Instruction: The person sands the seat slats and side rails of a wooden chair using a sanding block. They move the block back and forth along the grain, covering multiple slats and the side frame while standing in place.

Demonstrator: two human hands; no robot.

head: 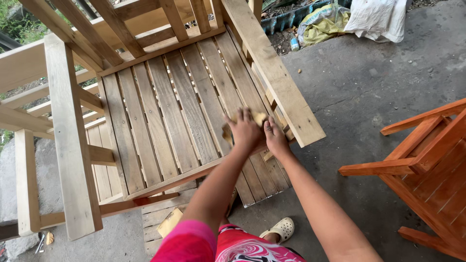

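An unfinished wooden slatted chair [160, 111] fills the left and middle of the head view. Both hands press a tan sheet of sandpaper [259, 118] against the right end of the seat slats, beside the right armrest [272, 73]. My left hand [244, 130] lies flat on the sheet with fingers spread forward. My right hand [274, 138] rests next to it, pinning the sheet's right side. Most of the sandpaper is hidden under the hands.
An orange-stained wooden chair [427, 165] stands at the right. Sacks and bags [349, 19] lie at the top on the concrete floor [359, 92]. A wood block [170, 222] lies under the seat. My foot in a white clog [279, 229] stands below.
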